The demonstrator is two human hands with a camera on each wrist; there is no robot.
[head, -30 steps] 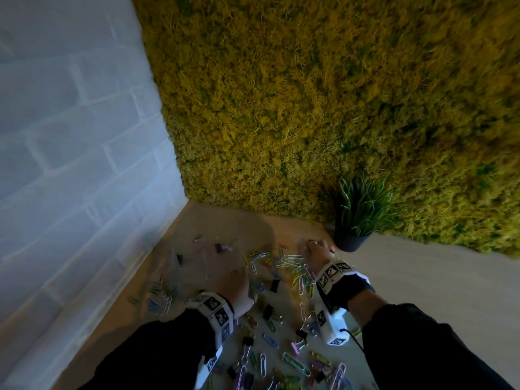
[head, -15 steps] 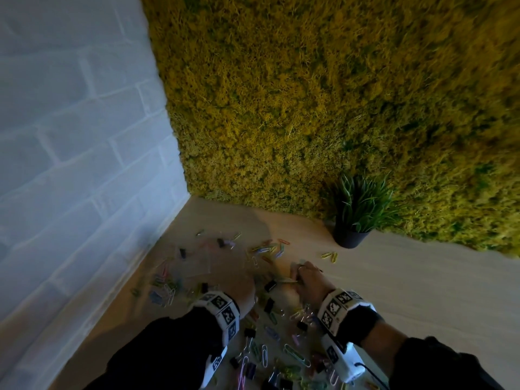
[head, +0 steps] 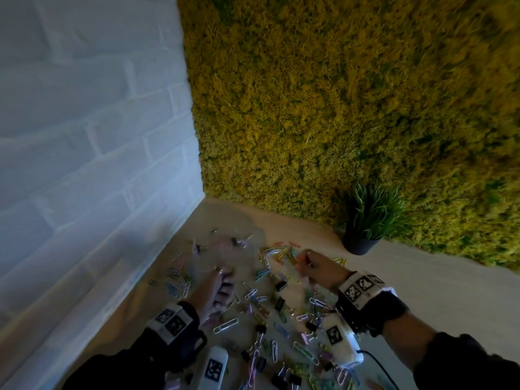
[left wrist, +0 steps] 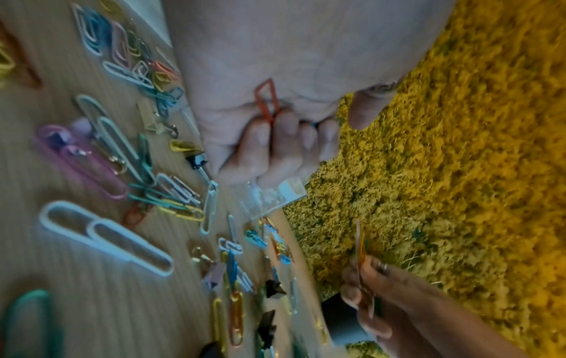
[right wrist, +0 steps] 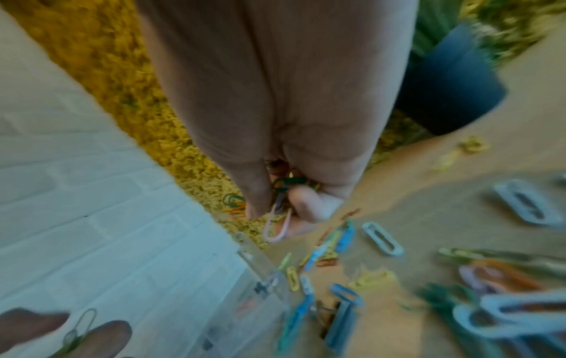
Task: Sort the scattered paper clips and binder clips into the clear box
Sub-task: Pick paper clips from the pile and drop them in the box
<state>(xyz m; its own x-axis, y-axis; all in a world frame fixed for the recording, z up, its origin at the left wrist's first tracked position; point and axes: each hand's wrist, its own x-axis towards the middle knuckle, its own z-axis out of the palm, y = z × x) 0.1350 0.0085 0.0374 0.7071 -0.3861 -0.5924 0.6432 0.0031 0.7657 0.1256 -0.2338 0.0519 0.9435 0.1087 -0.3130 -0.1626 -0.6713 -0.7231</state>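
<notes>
Coloured paper clips (head: 225, 325) and black binder clips (head: 280, 285) lie scattered over the wooden table (head: 422, 277). The clear box (head: 222, 249) stands at the back left near the brick wall; its corner (right wrist: 260, 278) shows in the right wrist view. My left hand (head: 222, 277) hovers at the near side of the box, fingers (left wrist: 275, 135) curled round an orange paper clip (left wrist: 266, 101). My right hand (head: 306, 263) is a raised fist to the right of the box, holding several paper clips, among them a pink one (right wrist: 278, 225) and a green one (right wrist: 287, 181).
A potted plant (head: 363, 229) in a dark pot stands at the back right against the yellow-green moss wall (head: 337, 108). A white brick wall (head: 84, 164) closes the left side. Clips crowd the table between my wrists and towards me.
My right hand has drawn back from near the plant pot and risen as a fist holding clips. My left hand has edged a little closer to the clear box.
</notes>
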